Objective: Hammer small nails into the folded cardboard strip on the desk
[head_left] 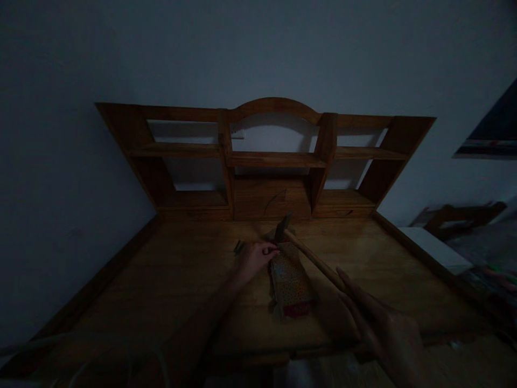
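Wooden-handled hammer (313,257): held aslant above the desk, its dark head over the far end of the speckled block; contact between head and block cannot be told.
Right hand (382,320): wrapped round the near end of the handle, closed on it.
Left hand (258,256): set at the far left edge of the block, fingers bent toward the thumb; whether they are fully closed, or anything small is pinched, cannot be told in the dimness.
Speckled block (291,275): laid lengthwise on the desk between the hands; yellowish-brown, dotted face; near end red.
Small dark piece (238,247): laid on the desk, just left of the left hand; kind indistinct.
Wooden desk (194,258): backed by a shelf unit (277,159) with an arched centre.
Wall socket (238,133): seen through the central opening.
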`<state>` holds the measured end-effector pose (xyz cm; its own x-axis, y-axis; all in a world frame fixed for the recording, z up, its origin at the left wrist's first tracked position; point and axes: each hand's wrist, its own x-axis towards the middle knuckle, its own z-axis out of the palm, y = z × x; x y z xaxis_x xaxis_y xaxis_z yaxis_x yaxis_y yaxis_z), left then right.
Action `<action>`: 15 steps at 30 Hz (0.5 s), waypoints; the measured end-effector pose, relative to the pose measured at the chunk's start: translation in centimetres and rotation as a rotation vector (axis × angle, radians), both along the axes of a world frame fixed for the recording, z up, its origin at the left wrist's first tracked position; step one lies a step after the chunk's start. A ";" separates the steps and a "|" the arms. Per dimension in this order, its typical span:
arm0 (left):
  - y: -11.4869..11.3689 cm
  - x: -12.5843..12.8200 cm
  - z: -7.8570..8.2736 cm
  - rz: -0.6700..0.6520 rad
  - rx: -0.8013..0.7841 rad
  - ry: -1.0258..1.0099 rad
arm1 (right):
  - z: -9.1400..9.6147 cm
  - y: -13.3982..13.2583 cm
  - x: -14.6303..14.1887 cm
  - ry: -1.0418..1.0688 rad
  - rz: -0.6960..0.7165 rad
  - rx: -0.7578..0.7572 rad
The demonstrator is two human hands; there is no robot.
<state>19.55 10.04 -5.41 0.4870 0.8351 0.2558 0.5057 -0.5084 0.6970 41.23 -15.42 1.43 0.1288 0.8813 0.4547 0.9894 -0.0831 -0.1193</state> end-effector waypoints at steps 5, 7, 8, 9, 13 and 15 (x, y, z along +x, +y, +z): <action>0.1 0.1 0.0 -0.016 0.000 0.028 | -0.2 -0.2 -0.2 0.011 0.002 -0.026; 0.2 0.0 0.0 -0.016 0.009 0.043 | -0.4 -0.2 -0.2 -0.011 -0.009 -0.039; 0.2 0.0 0.0 -0.016 0.010 0.051 | -0.6 -0.3 -0.3 -0.030 -0.018 -0.047; 0.2 0.0 0.0 -0.015 0.008 0.057 | -0.8 -0.3 -0.3 -0.046 -0.026 -0.057; 0.2 0.1 -0.3 -0.025 -0.020 0.050 | -1.1 -0.4 -0.3 -0.040 -0.043 -0.077; 0.3 0.2 -0.5 -0.028 -0.023 0.042 | -0.9 -0.4 -0.4 0.001 -0.035 -0.067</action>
<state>19.78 10.32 -5.96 0.5201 0.8265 0.2155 0.5206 -0.5068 0.6871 40.79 -15.83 0.55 0.1602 0.9049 0.3944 0.9856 -0.1250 -0.1136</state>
